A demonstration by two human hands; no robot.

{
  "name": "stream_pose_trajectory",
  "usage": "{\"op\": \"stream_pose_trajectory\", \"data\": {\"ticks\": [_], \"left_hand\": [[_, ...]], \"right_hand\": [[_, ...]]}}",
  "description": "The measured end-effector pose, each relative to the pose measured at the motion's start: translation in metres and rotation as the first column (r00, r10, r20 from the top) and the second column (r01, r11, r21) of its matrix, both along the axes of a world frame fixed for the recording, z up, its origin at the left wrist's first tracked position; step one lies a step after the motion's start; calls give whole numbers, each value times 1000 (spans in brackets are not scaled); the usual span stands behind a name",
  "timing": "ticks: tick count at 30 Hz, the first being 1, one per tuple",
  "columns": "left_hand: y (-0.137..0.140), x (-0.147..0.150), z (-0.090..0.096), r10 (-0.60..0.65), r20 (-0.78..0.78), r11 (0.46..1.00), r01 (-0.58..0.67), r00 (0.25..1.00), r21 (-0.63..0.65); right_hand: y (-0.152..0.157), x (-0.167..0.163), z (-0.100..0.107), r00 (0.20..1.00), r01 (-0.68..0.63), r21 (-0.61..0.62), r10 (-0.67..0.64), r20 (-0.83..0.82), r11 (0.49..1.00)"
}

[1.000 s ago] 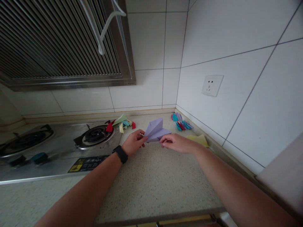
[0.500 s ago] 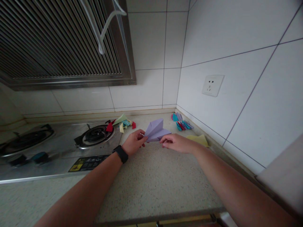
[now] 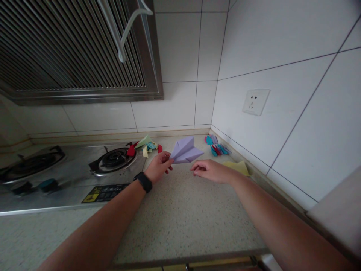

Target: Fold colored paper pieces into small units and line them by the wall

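Observation:
A light purple paper plane (image 3: pixel 184 151) is pinched at its narrow end between the thumb and fingers of my left hand (image 3: pixel 160 163). Its folded wings fan out to the right, raised above the counter. Close below the right wing is my right hand (image 3: pixel 204 168), apart from the paper. Its fingers are loosely bent with a small gap to the thumb, and I see nothing in them. A black watch (image 3: pixel 143 182) circles my left wrist.
Small folded paper pieces (image 3: pixel 217 149) lie along the right wall, with a yellow sheet (image 3: pixel 238 167) nearer. More coloured paper scraps (image 3: pixel 146 145) lie beside the gas stove (image 3: pixel 73 195), some on its edge. A range hood (image 3: pixel 84 98) hangs above the stove.
My left hand has lifted the purple paper plane slightly up and left, away from my right hand. My right hand has stayed almost in place and now has a gap to the paper.

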State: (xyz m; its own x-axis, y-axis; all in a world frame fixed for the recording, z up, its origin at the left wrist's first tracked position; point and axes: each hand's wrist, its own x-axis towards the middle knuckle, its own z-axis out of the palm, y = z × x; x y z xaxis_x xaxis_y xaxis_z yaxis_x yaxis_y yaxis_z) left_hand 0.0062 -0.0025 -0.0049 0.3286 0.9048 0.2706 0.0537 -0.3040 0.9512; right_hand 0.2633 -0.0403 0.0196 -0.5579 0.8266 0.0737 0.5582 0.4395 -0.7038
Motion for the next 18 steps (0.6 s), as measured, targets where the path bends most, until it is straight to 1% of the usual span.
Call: {"op": "stream_pose_trajectory", "data": {"ticks": [4, 10, 15, 18], "left_hand": [[2, 0, -1, 16, 57, 1000, -16, 998, 1], [1, 0, 0, 26, 105, 998, -32, 994, 54], [-1, 1, 0, -9, 127, 994, -5, 992, 111], [-3, 1, 1, -21, 120, 993, 8, 993, 114]], "right_hand": [[-1, 0, 1, 1000, 2, 13, -2, -5, 1000], [0, 0, -2, 995, -3, -15, 2, -99, 1000], [6, -1, -6, 983, -4, -5, 3, -182, 1000], [9, 0, -8, 977, 34, 22, -29, -212, 999]]}}
